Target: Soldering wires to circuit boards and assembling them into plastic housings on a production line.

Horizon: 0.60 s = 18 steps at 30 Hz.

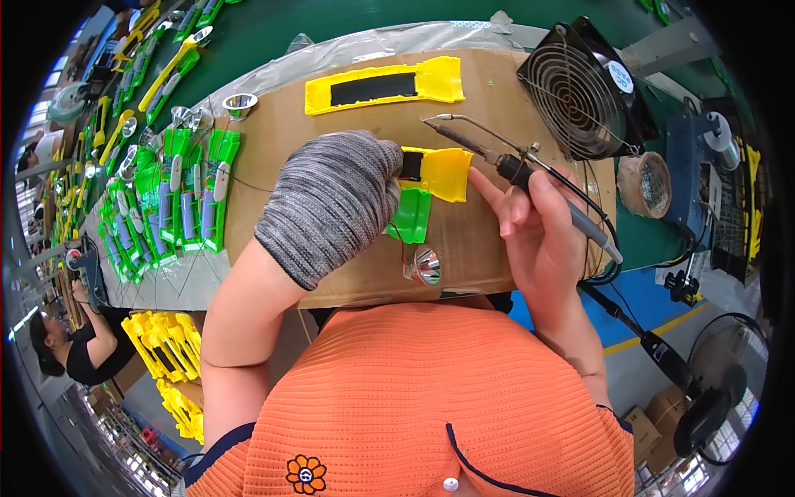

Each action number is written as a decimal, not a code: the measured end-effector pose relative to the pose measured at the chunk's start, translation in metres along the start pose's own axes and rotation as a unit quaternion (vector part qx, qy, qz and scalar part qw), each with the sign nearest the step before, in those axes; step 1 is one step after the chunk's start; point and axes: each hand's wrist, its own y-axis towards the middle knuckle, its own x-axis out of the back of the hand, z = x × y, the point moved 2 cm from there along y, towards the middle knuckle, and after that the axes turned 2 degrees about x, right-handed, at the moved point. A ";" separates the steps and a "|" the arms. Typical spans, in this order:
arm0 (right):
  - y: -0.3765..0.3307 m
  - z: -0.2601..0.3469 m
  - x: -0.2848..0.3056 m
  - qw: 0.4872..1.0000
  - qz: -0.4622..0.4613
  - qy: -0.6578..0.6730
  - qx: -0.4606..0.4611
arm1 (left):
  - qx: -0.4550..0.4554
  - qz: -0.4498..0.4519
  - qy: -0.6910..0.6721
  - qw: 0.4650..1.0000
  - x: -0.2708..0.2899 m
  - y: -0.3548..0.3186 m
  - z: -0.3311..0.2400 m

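My left hand (335, 199), in a grey knitted glove, is closed over the left end of a yellow plastic housing (447, 174) with a black panel; its fingertips are hidden. Just below, a green plastic housing (411, 219) sticks out from under the glove, with a shiny reflector cup (427, 267) on a thin wire close by. My bare right hand (538, 211) grips a soldering iron (515, 170) with a thin metal feed tube along it. Its tip points up and left, above the yellow housing and apart from it. One right fingertip is at the housing's right end.
Another yellow housing (439, 79) lies farther back on the cardboard (265, 157). Green housings with battery cells (189, 214) and wires crowd the left side. A square black fan (575, 95), a round pot (643, 184) and a solder spool (722, 142) stand at right. A co-worker (87, 335) sits at far left.
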 end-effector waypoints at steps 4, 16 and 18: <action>0.002 0.001 0.001 1.000 0.004 -0.018 0.003 | -0.016 -0.015 0.037 0.999 -0.006 -0.005 0.009; -0.012 0.007 0.016 0.998 -0.022 -0.030 0.052 | -0.361 0.069 0.135 0.920 -0.003 -0.070 -0.022; -0.011 0.005 0.016 0.998 -0.014 -0.036 0.058 | -0.367 0.094 0.139 0.915 -0.012 -0.068 -0.022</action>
